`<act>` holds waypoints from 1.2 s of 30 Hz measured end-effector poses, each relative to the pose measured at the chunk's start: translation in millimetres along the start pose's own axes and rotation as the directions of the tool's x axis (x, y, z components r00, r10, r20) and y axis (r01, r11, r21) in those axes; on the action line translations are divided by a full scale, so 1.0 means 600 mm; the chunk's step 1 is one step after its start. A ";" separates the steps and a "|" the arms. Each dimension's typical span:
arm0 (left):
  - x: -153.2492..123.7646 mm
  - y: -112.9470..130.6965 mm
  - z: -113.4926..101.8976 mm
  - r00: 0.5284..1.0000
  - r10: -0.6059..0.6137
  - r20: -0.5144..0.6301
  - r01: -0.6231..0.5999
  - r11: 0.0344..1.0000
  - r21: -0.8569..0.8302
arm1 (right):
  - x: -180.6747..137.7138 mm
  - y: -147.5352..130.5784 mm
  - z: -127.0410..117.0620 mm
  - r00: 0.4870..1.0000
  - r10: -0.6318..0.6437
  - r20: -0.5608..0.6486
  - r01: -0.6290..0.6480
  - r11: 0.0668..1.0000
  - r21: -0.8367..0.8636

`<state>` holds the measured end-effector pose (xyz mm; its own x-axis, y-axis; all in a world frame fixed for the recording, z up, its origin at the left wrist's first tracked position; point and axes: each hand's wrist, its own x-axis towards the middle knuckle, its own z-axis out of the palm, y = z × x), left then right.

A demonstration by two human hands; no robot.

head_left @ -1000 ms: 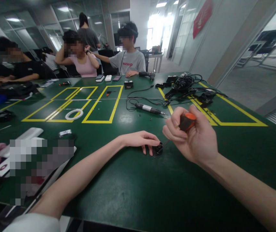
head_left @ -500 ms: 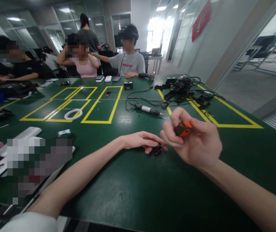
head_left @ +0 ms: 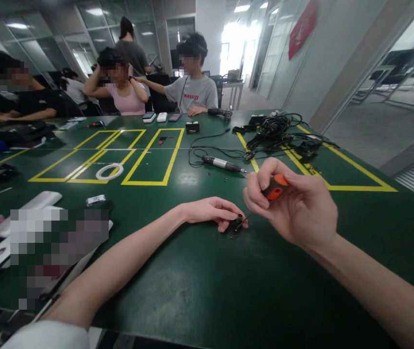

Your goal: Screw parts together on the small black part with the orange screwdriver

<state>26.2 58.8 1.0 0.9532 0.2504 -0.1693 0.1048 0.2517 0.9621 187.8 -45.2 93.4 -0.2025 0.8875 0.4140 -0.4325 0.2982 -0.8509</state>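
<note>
My left hand (head_left: 214, 212) lies on the green table (head_left: 199, 286) with its fingertips pinched on a small black round part (head_left: 235, 226). My right hand (head_left: 294, 206) hovers just to the right of it, fingers wrapped round a screwdriver with an orange and black handle (head_left: 275, 186). The thin shaft slants down toward the black part; its tip is too small to make out.
An electric screwdriver (head_left: 223, 165) with a cord lies beyond my hands. A tangle of black cables (head_left: 279, 131) sits at the back right. Yellow tape boxes (head_left: 156, 155) and a white ring (head_left: 110, 171) mark the middle; white devices (head_left: 43, 199) lie at left. Several people sit at the far side.
My right hand has turned the orange handle and shifted slightly up. My left hand keeps its hold on the black part, which has tilted a little.
</note>
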 end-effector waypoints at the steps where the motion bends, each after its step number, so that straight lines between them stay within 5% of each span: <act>1: 0.000 0.000 -0.001 1.000 0.000 0.001 0.000 1.000 -0.010 | 0.002 0.000 -0.002 1.000 -0.003 0.004 0.003 1.000 0.000; 9: 0.001 -0.002 -0.007 0.999 -0.023 0.037 0.026 0.997 -0.075 | -0.009 -0.008 -0.003 0.995 0.064 0.080 -0.072 0.992 0.104; 24: 0.003 -0.003 -0.003 1.000 -0.015 0.007 0.015 0.995 -0.094 | -0.018 -0.012 0.003 0.995 0.053 0.079 -0.057 0.997 0.053; 30: 0.001 0.004 0.003 1.000 -0.011 -0.001 0.011 0.998 -0.061 | -0.006 -0.012 -0.002 0.998 -0.044 0.049 0.048 0.996 -0.074; 36: 0.002 0.004 0.004 1.000 -0.005 -0.006 0.005 0.997 -0.073 | -0.008 -0.013 -0.003 0.997 0.012 0.076 -0.011 1.000 -0.014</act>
<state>28.2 57.6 3.5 0.9510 0.2546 -0.1754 0.0883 0.3201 0.9433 193.6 -51.3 97.6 -0.2736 0.8617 0.4273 -0.4176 0.2937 -0.8598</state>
